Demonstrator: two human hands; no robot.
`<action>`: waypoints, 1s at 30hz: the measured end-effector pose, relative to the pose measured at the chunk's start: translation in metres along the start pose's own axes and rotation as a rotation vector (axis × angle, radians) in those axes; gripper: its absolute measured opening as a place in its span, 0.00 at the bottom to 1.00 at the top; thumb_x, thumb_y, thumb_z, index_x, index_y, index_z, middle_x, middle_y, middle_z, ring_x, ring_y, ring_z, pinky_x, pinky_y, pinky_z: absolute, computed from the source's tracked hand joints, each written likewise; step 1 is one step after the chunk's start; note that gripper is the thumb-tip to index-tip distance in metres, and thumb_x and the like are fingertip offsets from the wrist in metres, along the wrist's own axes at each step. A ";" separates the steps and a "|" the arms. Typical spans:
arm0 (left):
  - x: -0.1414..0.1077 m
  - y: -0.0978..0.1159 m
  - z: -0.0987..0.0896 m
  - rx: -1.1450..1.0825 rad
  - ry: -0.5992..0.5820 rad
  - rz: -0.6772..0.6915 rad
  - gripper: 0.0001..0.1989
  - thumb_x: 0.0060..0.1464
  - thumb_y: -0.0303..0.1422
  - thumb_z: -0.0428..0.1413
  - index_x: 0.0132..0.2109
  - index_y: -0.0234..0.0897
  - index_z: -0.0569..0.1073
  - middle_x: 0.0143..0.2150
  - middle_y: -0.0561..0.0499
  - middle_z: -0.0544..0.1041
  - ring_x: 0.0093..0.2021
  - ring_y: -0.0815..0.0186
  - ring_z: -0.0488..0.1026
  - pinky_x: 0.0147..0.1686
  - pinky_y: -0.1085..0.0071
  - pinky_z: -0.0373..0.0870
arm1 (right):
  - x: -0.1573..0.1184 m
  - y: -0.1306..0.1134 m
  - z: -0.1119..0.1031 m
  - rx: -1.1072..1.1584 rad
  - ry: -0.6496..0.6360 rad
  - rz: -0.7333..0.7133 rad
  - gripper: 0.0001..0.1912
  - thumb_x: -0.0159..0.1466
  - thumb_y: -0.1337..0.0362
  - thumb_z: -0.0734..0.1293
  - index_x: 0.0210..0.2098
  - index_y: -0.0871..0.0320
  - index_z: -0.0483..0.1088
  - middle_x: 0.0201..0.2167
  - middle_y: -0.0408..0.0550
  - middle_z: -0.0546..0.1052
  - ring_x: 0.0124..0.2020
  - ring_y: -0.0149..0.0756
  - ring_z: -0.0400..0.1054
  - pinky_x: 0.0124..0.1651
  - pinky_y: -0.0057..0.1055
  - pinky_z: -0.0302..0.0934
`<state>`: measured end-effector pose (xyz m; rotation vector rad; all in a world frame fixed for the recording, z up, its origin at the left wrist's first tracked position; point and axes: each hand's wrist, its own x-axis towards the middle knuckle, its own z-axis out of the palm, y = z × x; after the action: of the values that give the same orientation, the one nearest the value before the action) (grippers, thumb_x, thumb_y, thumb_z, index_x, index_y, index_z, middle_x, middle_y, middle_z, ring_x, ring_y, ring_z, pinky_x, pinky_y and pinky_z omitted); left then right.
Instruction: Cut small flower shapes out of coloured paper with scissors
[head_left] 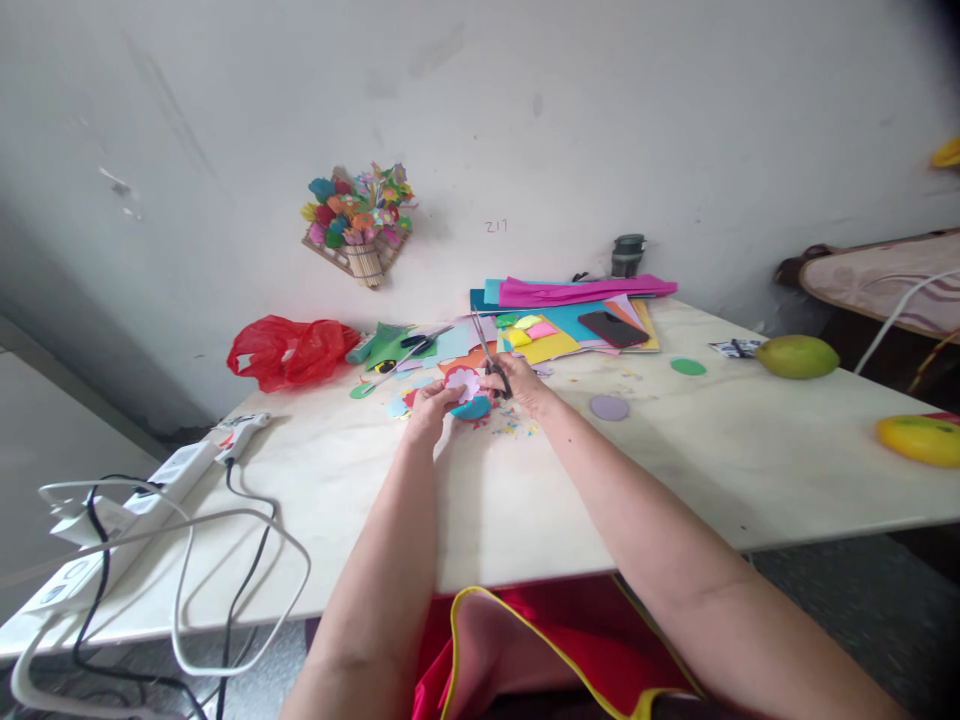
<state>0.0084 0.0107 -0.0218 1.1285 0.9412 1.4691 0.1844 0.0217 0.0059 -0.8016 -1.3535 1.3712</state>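
My left hand (432, 408) pinches a lilac paper flower (463, 384) with a scalloped edge. My right hand (523, 384) is closed round the black handles of a pair of scissors (482, 335), whose blades point up and away, just right of the flower. Under and around the flower lie a red paper piece and a blue paper piece (472, 408). Small paper scraps (514, 417) are scattered on the table beneath my right hand. A second pair of scissors (418, 343) with dark handles lies beyond my left hand.
Coloured sheets (564, 340) and a phone (613, 329) lie at the back. A red plastic bag (291, 352) is at the back left, a power strip (127, 525) with cables at the left. A green oval (688, 367), a lilac oval (609, 407) and a green mango (797, 356) are at right.
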 end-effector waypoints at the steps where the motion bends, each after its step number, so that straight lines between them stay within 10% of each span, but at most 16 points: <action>1: 0.000 0.000 0.000 0.001 -0.005 -0.001 0.13 0.32 0.35 0.71 0.28 0.35 0.79 0.26 0.51 0.78 0.28 0.66 0.74 0.36 0.67 0.74 | 0.001 0.000 -0.001 0.011 0.022 0.001 0.17 0.49 0.67 0.74 0.36 0.58 0.67 0.18 0.36 0.72 0.18 0.28 0.65 0.21 0.23 0.56; 15: -0.007 0.004 0.007 0.038 -0.116 -0.073 0.13 0.32 0.33 0.70 0.28 0.32 0.80 0.26 0.49 0.79 0.26 0.67 0.73 0.32 0.70 0.69 | 0.007 0.008 -0.004 -0.001 0.038 -0.026 0.17 0.47 0.70 0.72 0.36 0.57 0.67 0.16 0.33 0.68 0.17 0.28 0.64 0.21 0.23 0.55; 30: 0.001 0.000 0.002 -0.037 0.065 0.008 0.16 0.29 0.36 0.72 0.27 0.33 0.79 0.24 0.49 0.79 0.26 0.66 0.75 0.33 0.68 0.74 | -0.003 0.001 0.003 -0.079 -0.003 0.068 0.17 0.49 0.69 0.73 0.37 0.58 0.68 0.19 0.36 0.72 0.17 0.27 0.65 0.16 0.20 0.48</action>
<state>0.0105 0.0120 -0.0207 1.0639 0.9516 1.5313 0.1821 0.0185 0.0046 -0.9059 -1.4009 1.3793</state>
